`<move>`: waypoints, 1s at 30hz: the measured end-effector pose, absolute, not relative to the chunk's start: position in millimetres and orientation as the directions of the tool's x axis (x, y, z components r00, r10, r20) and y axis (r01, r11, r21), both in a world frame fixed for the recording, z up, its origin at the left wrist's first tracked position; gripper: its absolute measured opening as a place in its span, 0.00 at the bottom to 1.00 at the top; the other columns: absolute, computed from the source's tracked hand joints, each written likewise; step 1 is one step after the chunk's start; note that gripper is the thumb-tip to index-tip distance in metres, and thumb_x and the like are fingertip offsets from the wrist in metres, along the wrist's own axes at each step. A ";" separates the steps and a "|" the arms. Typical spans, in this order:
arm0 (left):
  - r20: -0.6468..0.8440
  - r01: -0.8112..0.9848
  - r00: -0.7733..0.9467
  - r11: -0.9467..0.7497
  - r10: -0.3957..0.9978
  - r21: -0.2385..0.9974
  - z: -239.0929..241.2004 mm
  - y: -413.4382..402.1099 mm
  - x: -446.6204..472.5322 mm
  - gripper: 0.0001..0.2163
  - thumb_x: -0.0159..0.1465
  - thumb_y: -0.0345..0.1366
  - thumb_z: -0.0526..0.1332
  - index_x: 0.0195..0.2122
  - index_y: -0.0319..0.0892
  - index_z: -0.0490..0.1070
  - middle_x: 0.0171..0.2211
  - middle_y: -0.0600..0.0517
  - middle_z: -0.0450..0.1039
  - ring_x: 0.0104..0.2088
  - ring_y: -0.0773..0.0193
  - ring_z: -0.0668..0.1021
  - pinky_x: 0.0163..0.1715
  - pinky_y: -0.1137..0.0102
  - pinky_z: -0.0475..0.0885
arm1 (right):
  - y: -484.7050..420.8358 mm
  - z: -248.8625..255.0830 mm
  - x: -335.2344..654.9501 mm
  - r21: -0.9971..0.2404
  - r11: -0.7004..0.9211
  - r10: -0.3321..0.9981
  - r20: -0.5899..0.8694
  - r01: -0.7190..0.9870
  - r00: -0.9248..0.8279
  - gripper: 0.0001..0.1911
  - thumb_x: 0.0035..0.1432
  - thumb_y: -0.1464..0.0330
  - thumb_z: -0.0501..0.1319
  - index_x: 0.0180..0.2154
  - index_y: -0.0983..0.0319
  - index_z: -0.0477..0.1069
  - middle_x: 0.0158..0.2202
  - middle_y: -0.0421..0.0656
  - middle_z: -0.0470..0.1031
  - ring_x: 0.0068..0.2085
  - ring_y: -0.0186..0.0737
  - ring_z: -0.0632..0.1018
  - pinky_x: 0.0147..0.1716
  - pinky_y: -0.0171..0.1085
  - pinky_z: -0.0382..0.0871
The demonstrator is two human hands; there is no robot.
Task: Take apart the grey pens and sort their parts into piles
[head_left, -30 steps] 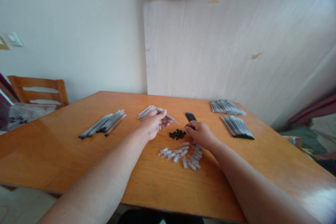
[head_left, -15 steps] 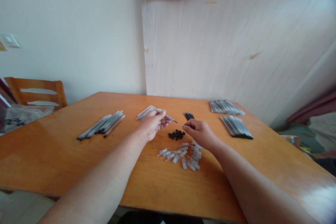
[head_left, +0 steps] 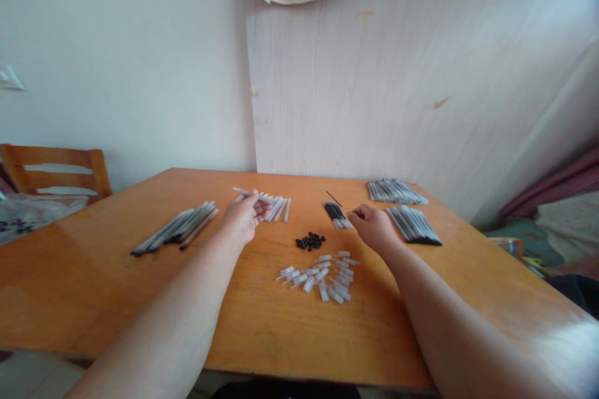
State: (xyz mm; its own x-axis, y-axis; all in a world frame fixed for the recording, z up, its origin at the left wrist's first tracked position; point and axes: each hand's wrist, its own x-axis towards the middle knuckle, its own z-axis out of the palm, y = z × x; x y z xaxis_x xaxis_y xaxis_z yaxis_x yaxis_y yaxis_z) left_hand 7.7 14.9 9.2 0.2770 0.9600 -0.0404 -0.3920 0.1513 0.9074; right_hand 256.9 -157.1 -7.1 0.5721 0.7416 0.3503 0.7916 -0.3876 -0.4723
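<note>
My left hand (head_left: 244, 217) is closed on a slim whitish pen barrel (head_left: 241, 191), its far end pointing up and left. Just right of those fingers, several similar pale barrels (head_left: 279, 208) lie in a row. My right hand (head_left: 371, 225) pinches a thin dark pen refill (head_left: 334, 199), which slants up and left, apart from the barrel. Below the refill is a flat bundle of black rods with whitish ends (head_left: 333, 212). Small black plugs (head_left: 309, 241) are heaped between my hands. Nearer me, several translucent white tips (head_left: 322, 277) with thin stems are scattered.
Grey, black-ended pens (head_left: 180, 227) lie in a loose pile on the left of the wooden table (head_left: 271, 330). Two more stacks, the nearer pens (head_left: 414, 224) and the farther pens (head_left: 397, 191), are at the right. A wooden chair (head_left: 96, 168) stands beyond the left edge.
My hands have moved apart, left hand leftward and right hand rightward. The dark refill, earlier sticking out of the barrel in my left hand, is now out of it in my right fingers.
</note>
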 end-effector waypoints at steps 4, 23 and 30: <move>-0.065 -0.323 0.300 0.166 0.952 0.932 4.7 15.3 10.3 0.07 0.65 0.35 0.55 0.32 0.39 0.66 0.21 0.50 0.73 0.21 0.65 0.77 0.22 0.73 0.71 | -154.6 -13.2 259.6 -0.432 -0.501 0.727 0.261 0.750 0.635 0.15 0.56 0.58 0.55 0.28 0.61 0.74 0.27 0.44 0.76 0.30 0.37 0.72 0.26 0.33 0.53; -0.068 -0.101 0.297 0.102 0.952 0.990 8.8 5.9 11.8 0.06 0.58 0.26 0.58 0.36 0.41 0.62 0.25 0.52 0.72 0.22 0.68 0.77 0.22 0.75 0.71 | -149.8 -14.8 253.9 -0.366 -0.587 0.744 0.108 0.722 0.659 0.17 0.56 0.54 0.56 0.31 0.59 0.75 0.33 0.47 0.78 0.35 0.42 0.75 0.27 0.34 0.56; -0.033 -0.011 0.286 0.038 0.958 0.999 7.6 8.9 9.3 0.12 0.57 0.28 0.59 0.42 0.43 0.63 0.26 0.54 0.70 0.20 0.71 0.74 0.21 0.76 0.70 | -148.9 -18.2 259.7 -0.441 -0.552 0.728 0.160 0.708 0.667 0.18 0.57 0.55 0.55 0.29 0.61 0.74 0.29 0.46 0.76 0.30 0.38 0.73 0.25 0.33 0.55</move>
State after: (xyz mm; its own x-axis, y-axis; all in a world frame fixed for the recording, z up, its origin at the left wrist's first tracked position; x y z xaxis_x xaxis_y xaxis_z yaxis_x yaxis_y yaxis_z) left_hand 9.3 8.9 7.6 0.2858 0.9577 -0.0333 -0.0113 0.0381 0.9992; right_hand 259.7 -148.9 -18.2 0.6671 0.7277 0.1596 0.7077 -0.5521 -0.4410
